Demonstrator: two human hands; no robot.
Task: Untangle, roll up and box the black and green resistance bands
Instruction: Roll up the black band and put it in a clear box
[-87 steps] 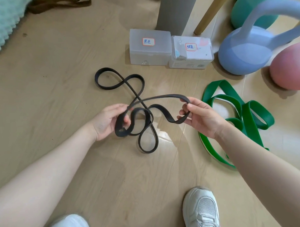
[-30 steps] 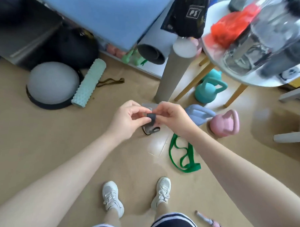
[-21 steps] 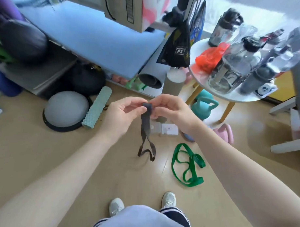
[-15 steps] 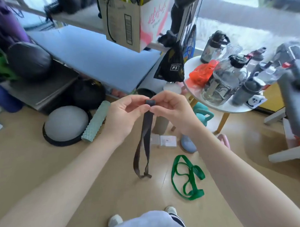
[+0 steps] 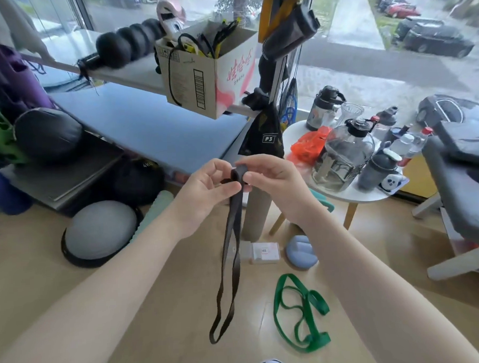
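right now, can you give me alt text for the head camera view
Both hands, left hand and right hand, pinch the top of a black resistance band that hangs down as a long loop. A tangled green resistance band lies on the wooden floor beside a labelled clear box.

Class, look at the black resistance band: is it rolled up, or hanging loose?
Mostly hanging loose. The black resistance band dangles as a long loop; only its top end is pinched between the left hand and right hand.
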